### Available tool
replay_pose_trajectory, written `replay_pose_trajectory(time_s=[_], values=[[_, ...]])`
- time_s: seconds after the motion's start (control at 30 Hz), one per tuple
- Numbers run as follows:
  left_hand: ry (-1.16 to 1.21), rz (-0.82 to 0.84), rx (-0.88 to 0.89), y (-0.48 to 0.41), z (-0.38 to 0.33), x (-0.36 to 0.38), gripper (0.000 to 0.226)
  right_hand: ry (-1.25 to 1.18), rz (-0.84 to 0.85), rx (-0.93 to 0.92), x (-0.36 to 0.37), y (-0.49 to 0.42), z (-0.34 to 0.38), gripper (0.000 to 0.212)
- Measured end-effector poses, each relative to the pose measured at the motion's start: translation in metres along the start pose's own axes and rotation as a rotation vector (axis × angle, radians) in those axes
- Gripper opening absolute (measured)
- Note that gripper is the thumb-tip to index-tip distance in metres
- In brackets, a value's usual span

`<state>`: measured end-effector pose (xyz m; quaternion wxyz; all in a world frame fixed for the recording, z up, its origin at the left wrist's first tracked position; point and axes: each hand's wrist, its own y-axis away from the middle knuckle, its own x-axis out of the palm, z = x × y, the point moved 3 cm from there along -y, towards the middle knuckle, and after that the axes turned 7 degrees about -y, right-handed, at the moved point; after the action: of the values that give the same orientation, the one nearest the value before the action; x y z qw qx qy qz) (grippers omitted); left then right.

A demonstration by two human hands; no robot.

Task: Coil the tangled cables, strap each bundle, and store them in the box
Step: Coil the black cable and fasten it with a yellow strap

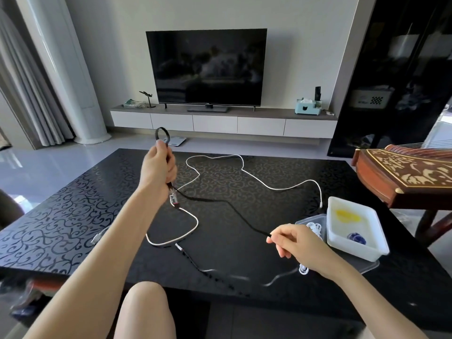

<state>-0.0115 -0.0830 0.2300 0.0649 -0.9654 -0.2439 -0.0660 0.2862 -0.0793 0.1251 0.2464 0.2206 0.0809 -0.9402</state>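
L hand (159, 168) is raised over the table (73, 204), fingers curled round the black cable (220, 204). A small loop of it stands up above the fist. R hand (297, 243) is lower and nearer the body, pinching the same cable between thumb and forefinger w/ the other fingers loosely bent. Between the hands the cable sags to the tabletop.

In the way: a long white cable (266, 185) snakes across the far half of the table, and the black one crosses it just below the L hand. A second white loop (193, 228) lies in the middle, nr a plug (174, 198) hanging under the L hand; can't tell which lead it belongs to. A blurred dark strand (212, 272) runs along the front edge.

The box (352, 249), white plastic, sits at the R side just beyond the R hand, w/ a yellow item (347, 215) and a blue item (357, 238) inside. A clear tub (302, 220) touching its L side holds a white cord bundle (314, 227).

Past the table are a TV (206, 67) and, far R, a wooden stringed instrument (403, 174).
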Motion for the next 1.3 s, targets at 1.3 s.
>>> replay_pose_trajectory(time_s=[1.3], values=[[-0.235, 0.456, 0.092, 0.071, 0.079, 0.081, 0.020, -0.167, -0.384, 0.087, 0.021, -0.045, 0.081, 0.025]])
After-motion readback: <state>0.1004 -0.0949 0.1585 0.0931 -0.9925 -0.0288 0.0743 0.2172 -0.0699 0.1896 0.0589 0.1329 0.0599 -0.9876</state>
